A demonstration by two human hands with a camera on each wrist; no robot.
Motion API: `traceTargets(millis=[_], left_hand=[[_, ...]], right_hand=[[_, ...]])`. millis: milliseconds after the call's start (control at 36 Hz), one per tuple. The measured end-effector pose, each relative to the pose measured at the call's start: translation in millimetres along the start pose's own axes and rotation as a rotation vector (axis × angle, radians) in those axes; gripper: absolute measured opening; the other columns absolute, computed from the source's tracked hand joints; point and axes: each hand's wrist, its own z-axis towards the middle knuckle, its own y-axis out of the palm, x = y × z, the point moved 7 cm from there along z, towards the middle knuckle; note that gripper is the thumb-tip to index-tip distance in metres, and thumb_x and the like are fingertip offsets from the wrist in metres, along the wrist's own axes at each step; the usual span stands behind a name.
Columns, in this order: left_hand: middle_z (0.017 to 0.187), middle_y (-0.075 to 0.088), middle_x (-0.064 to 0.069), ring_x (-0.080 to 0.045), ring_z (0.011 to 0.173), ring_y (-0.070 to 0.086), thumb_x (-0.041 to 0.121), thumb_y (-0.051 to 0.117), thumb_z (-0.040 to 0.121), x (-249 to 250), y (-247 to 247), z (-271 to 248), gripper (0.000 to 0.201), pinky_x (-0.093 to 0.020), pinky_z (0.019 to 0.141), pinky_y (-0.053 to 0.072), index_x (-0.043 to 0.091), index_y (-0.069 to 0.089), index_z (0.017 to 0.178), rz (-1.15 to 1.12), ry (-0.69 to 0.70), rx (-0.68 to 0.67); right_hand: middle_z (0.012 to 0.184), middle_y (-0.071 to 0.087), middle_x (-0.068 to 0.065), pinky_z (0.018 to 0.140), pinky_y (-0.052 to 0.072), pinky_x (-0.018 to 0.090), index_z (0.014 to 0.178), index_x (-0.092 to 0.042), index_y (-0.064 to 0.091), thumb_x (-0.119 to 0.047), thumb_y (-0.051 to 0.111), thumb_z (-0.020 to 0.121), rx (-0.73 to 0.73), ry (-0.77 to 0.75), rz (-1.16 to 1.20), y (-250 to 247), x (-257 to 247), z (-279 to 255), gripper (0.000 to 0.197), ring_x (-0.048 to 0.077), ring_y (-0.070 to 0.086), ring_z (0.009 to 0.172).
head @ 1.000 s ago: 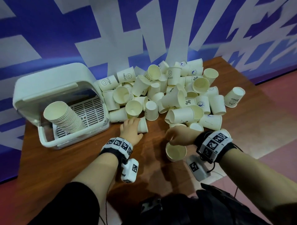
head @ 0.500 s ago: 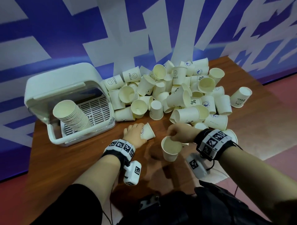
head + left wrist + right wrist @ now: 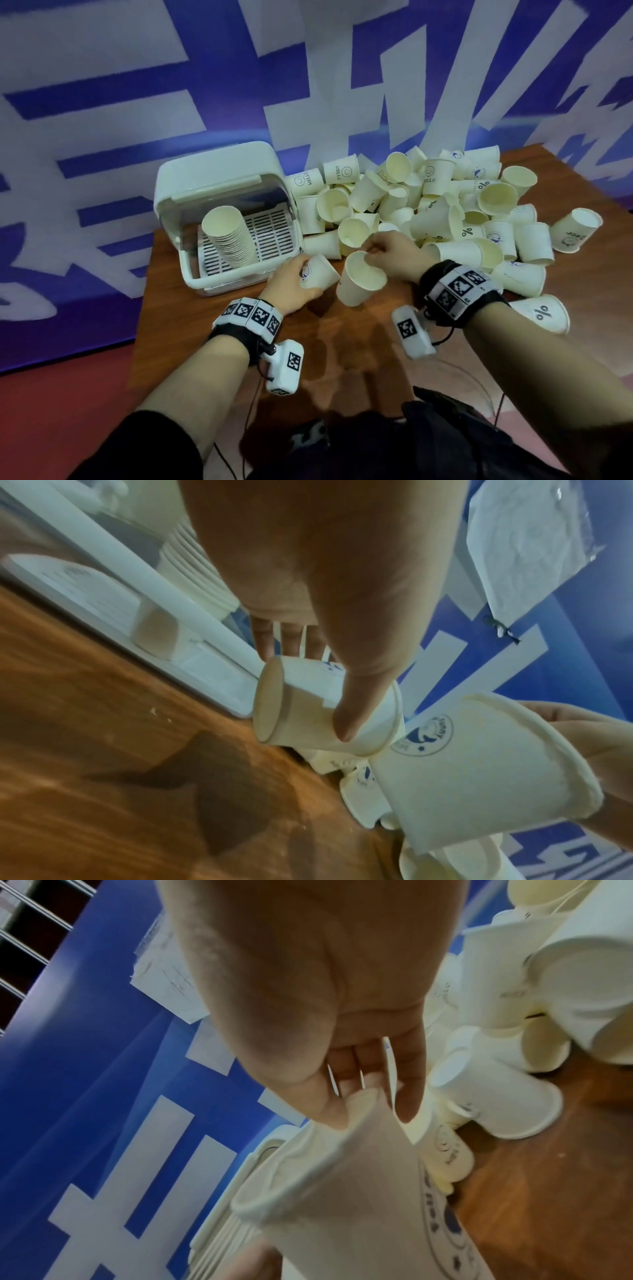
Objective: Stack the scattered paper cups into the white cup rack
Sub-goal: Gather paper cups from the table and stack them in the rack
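My left hand (image 3: 297, 285) grips a small white paper cup (image 3: 320, 275) lying on its side, lifted just off the table; its thumb lies across the cup (image 3: 322, 712) in the left wrist view. My right hand (image 3: 385, 253) pinches the rim of a second cup (image 3: 359, 283), mouth up, right beside the first; the pinched cup (image 3: 346, 1191) fills the right wrist view. The white cup rack (image 3: 219, 181) stands open to the left, with a long tilted stack of cups (image 3: 233, 236) inside. A big heap of scattered cups (image 3: 442, 212) lies behind the hands.
The wooden table (image 3: 191, 308) ends close left of the rack and near my body. A lone cup (image 3: 544, 313) lies by my right forearm, another (image 3: 575, 231) at the heap's far right. A blue and white wall (image 3: 171, 85) rises behind.
Both hands have lifted their cups off the table and moved up and left toward the rack. The right hand's cup has come close beside the left hand's cup.
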Motion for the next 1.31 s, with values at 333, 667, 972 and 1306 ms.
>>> traceTargets(millis=[333, 667, 972, 1306], left_hand=[[0.123, 0.046, 0.007, -0.009, 0.114, 0.045, 0.021, 0.078, 0.077, -45.6, -89.0, -40.7, 0.073, -0.02, 0.09, 0.037, 0.017, 0.038, 0.137, -0.357, -0.005, 0.31], [0.14, 0.039, 0.008, -0.01, 0.13, 0.038, 0.024, 0.076, 0.078, -58.7, -147.7, -61.3, 0.077, -0.038, 0.111, 0.035, 0.029, 0.031, 0.14, -0.523, 0.109, 0.48], [0.145, 0.026, 0.005, -0.018, 0.132, 0.034, 0.023, 0.073, 0.081, -59.4, -191.7, -40.9, 0.081, -0.039, 0.105, 0.04, 0.041, 0.023, 0.142, -0.599, 0.106, 0.527], [0.146, 0.031, 0.0, -0.015, 0.13, 0.033, 0.019, 0.075, 0.08, -63.9, -187.5, -18.9, 0.083, -0.039, 0.11, 0.034, 0.032, 0.023, 0.144, -0.492, 0.068, 0.494]], right_hand=[[0.079, 0.064, 0.001, 0.08, 0.051, 0.041, 0.072, -0.024, 0.063, -0.006, 0.06, 0.08, 0.277, -0.022, 0.37, 3.2, -73.4, 22.1, 0.02, 0.022, 0.061, 0.083], [0.081, 0.062, 0.002, 0.052, 0.046, 0.02, 0.088, -0.008, 0.064, 0.002, 0.051, 0.082, 0.448, 0.049, 0.655, 18.1, -108.6, 25.9, 0.018, 0.02, 0.058, 0.076], [0.088, 0.057, 0.011, 0.048, 0.051, 0.018, 0.081, -0.004, 0.059, 0.009, 0.052, 0.082, 0.43, 0.167, 0.887, 27.3, -119.7, 38.5, 0.015, 0.028, 0.06, 0.086], [0.085, 0.06, 0.011, 0.059, 0.056, 0.024, 0.079, -0.008, 0.061, 0.011, 0.057, 0.082, 0.463, 0.154, 0.916, 26.2, -123.1, 53.2, 0.02, 0.017, 0.061, 0.068]])
